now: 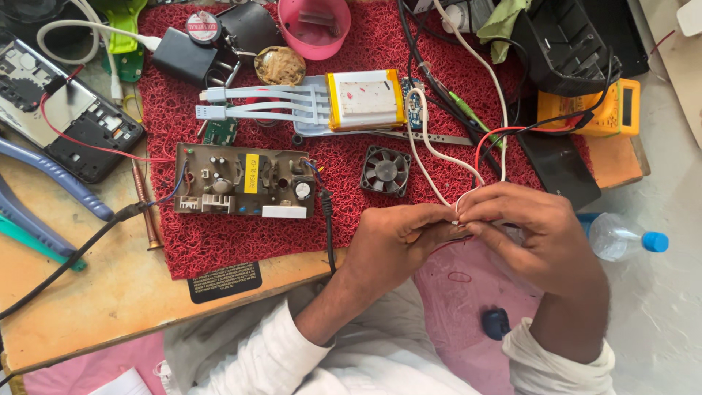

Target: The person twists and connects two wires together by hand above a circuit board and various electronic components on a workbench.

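A red mat (241,234) covers much of the wooden surface (110,292), with a brown circuit board (245,190) lying on it. Right of that board sits a small black fan (385,171). Just past the fan, the left hand (395,245) and right hand (530,234) meet, fingertips pinched shut on thin wires (468,194). The white and red wires run up and away toward the mat's far edge. Their pinched ends are hidden, possibly bare.
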